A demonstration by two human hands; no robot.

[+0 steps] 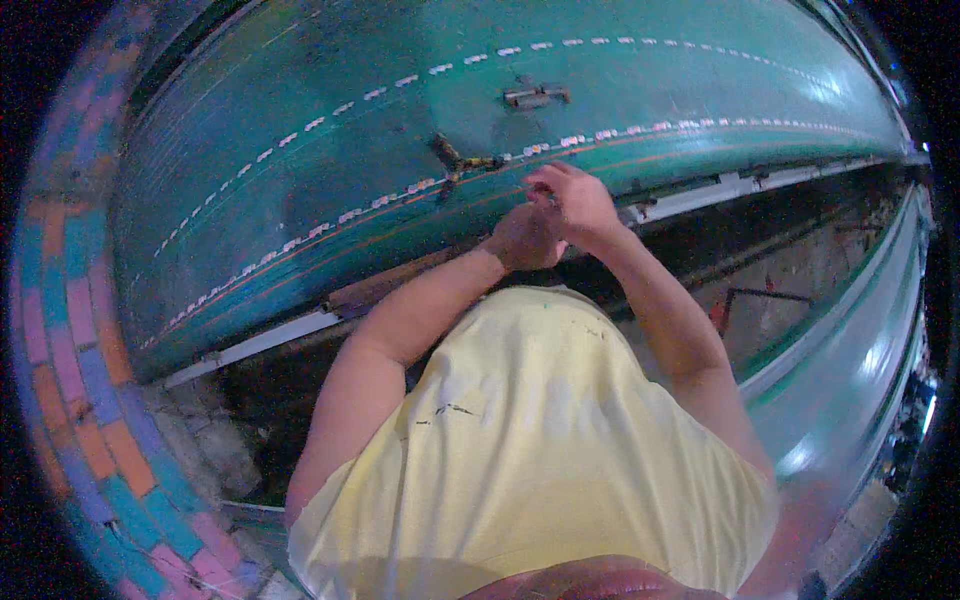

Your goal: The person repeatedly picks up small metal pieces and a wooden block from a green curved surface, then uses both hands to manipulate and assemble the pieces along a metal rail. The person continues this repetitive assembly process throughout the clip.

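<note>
Head view: the green bench (330, 160) is spreading widest; over its near edge the left hand (528, 238) and right hand (577, 205) are meeting, each grip curling part-closed, contents impossible to tell; inside that edge a yellow-and-black tool (455, 165) is lying, probably stiff, fairly heavy, likely suiting a mid-body hold.

Green, white-dashed surface (370, 145); yellow shirt (545, 440)

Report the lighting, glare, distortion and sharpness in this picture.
In the head view, the light is dim and grainy; pale glare spots mark the right end of the green surface and the green panel at lower right; the upper row of pale dashes curves and the corners go black; the left hand and right hand look soft, finger detail unclear.
</note>
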